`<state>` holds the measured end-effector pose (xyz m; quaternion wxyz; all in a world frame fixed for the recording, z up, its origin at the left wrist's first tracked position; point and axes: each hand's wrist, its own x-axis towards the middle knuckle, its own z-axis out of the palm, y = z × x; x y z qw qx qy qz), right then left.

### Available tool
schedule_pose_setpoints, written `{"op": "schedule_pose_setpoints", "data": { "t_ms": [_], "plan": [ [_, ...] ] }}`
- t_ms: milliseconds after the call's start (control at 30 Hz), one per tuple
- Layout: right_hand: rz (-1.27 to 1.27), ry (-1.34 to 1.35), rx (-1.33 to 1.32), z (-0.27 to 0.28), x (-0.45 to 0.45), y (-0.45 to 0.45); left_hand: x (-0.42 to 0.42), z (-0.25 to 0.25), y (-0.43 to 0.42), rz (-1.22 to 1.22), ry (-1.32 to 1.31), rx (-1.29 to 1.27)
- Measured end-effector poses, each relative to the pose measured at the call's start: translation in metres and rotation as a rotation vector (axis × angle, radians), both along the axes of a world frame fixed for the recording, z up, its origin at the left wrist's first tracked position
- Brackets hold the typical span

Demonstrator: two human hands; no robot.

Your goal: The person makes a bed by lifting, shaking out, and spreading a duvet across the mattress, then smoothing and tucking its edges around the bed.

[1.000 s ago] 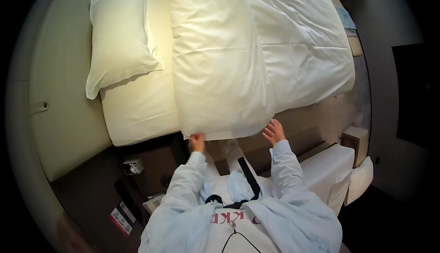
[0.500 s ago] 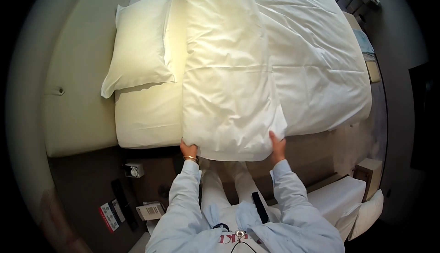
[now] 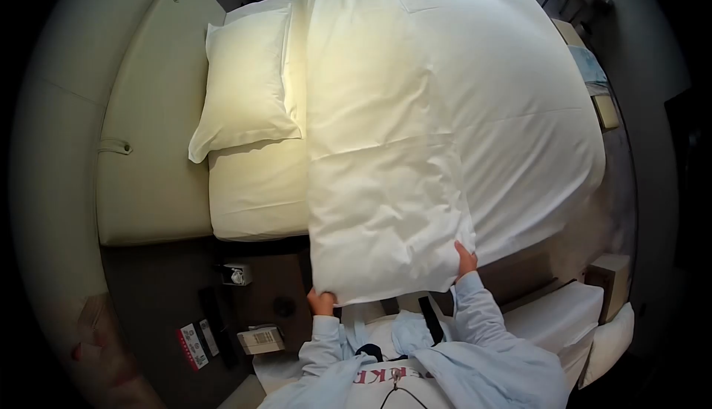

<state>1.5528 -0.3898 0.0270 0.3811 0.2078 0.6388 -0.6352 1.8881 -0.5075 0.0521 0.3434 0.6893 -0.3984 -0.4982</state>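
- The white duvet point(image 3: 393, 209), its upper part folded back in a broad band, lay across the bed point(image 3: 256, 205) in the middle of the frame, its near end stretched between both hands.
- The left hand point(image 3: 322, 303), at lower center, had its grip closed on the duvet's near left corner.
- The right hand point(image 3: 466, 261), farther right and higher in the frame, had its grip closed on the near right edge, thumb on top.
- A pillow point(image 3: 248, 83) lay at upper left, near the headboard point(image 3: 152, 164).
- A small box point(image 3: 236, 275) stood at lower left.
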Motion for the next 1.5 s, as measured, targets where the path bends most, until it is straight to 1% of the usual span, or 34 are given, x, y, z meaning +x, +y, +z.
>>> {"op": "schedule_pose_setpoints", "data": {
  "t_ms": [33, 67, 100, 133, 167, 200, 233, 267, 300, 333, 367, 400, 433, 467, 500, 567, 667, 700, 767, 833, 900, 967, 1000, 1033, 1100, 1167, 1233, 1267, 1300, 1333, 1367, 1433, 1467, 1500],
  "plan": [
    [0.069, -0.023, 0.031, 0.03, -0.007, -0.008, -0.014, 0.014, -0.007, -0.061, 0.0, 0.061],
    [0.112, -0.036, -0.16, 0.059, -0.012, -0.011, -0.022, 0.035, -0.014, -0.063, 0.001, 0.069],
    [0.113, -0.037, -0.141, 0.089, -0.02, -0.013, -0.029, 0.062, -0.016, -0.112, 0.089, 0.145],
    [0.178, -0.078, -0.316, 0.118, -0.029, -0.011, -0.031, 0.074, -0.007, -0.153, 0.178, 0.233],
    [0.239, -0.13, -0.494, 0.132, -0.031, -0.007, -0.004, 0.058, -0.002, -0.223, 0.256, 0.341],
    [0.234, -0.143, -0.48, 0.126, -0.031, -0.004, 0.002, 0.052, 0.0, -0.084, 0.298, 0.384],
    [0.266, -0.082, -0.351, 0.109, -0.033, -0.001, 0.006, 0.045, -0.001, 0.052, 0.339, 0.417],
    [0.297, -0.022, -0.219, 0.083, -0.033, 0.006, 0.017, 0.02, -0.001, 0.086, 0.208, 0.462],
    [0.257, 0.01, 0.001, 0.028, -0.026, 0.029, 0.019, 0.0, 0.002, 0.041, 0.096, 0.372],
    [0.223, -0.118, 0.217, -0.033, -0.025, 0.057, 0.034, -0.03, 0.008, -0.026, 0.096, 0.401],
    [0.081, -0.087, 0.308, -0.059, -0.013, 0.063, 0.042, -0.051, 0.016, -0.028, 0.216, 0.408],
    [0.138, -0.032, 0.399, -0.074, -0.011, 0.065, 0.028, -0.045, 0.019, 0.036, 0.285, 0.429],
    [0.253, 0.185, 0.64, -0.09, -0.013, 0.063, 0.018, -0.035, 0.018, 0.081, 0.334, 0.518],
    [0.297, 0.268, 0.483, -0.052, -0.011, 0.045, 0.026, -0.053, 0.024, 0.011, 0.398, 0.572],
    [0.293, 0.19, 0.336, -0.017, -0.013, 0.031, 0.019, -0.053, 0.025, 0.011, 0.263, 0.607],
    [0.312, 0.204, 0.326, -0.013, -0.03, 0.035, 0.021, -0.069, 0.03, -0.129, 0.207, 0.46],
    [0.42, 0.406, 0.247, 0.005, -0.048, 0.037, 0.014, -0.063, 0.033, -0.056, 0.311, 0.417],
    [0.44, 0.396, 0.255, 0.027, -0.049, 0.027, 0.007, -0.045, 0.027, -0.037, 0.305, 0.429],
    [0.184, 0.404, 0.041, 0.074, -0.041, 0.012, -0.001, 0.0, 0.016, -0.006, 0.456, 0.42],
    [0.264, 0.45, 0.056, 0.053, -0.05, 0.036, 0.009, -0.014, 0.021, -0.025, 0.449, 0.368],
    [0.338, 0.486, 0.088, 0.003, -0.059, 0.08, 0.02, -0.029, 0.031, -0.016, 0.305, 0.359],
    [0.241, 0.494, 0.571, -0.071, -0.071, 0.135, 0.024, -0.061, 0.044, -0.123, 0.21, 0.357],
    [0.125, 0.505, 0.625, -0.095, -0.066, 0.13, 0.021, -0.074, 0.049, -0.174, 0.053, 0.291],
    [-0.071, 0.514, 0.498, -0.141, -0.065, 0.136, 0.022, -0.083, 0.051, -0.235, -0.115, 0.222],
    [-0.015, 0.409, 0.438, -0.133, -0.051, 0.109, 0.031, -0.102, 0.053, -0.277, -0.184, 0.204],
    [-0.061, 0.415, 0.451, -0.137, -0.04, 0.106, 0.023, -0.097, 0.052, -0.32, -0.233, 0.202],
    [-0.07, 0.424, 0.458, -0.136, -0.04, 0.113, 0.002, -0.065, 0.039, -0.383, -0.501, 0.314],
    [-0.089, 0.409, 0.492, -0.137, -0.044, 0.116, 0.005, -0.078, 0.042, -0.379, -0.509, 0.328],
    [-0.108, 0.386, 0.531, -0.14, -0.046, 0.124, 0.013, -0.095, 0.05, -0.356, -0.373, 0.339],
    [0.071, 0.566, 0.666, -0.147, -0.05, 0.132, 0.018, -0.101, 0.054, -0.334, -0.239, 0.351],
    [0.243, 0.747, 0.786, -0.152, -0.051, 0.143, 0.023, -0.108, 0.056, -0.341, -0.254, 0.369],
    [0.192, 0.703, 0.776, -0.159, -0.052, 0.145, 0.01, -0.107, 0.046, -0.376, -0.293, 0.526],
    [0.193, 0.699, 0.785, -0.164, -0.051, 0.145, 0.004, -0.098, 0.04, -0.337, -0.203, 0.727],
    [-0.006, 0.469, 0.76, -0.171, -0.048, 0.143, 0.006, -0.104, 0.039, -0.338, -0.204, 0.732]
  ]
}}
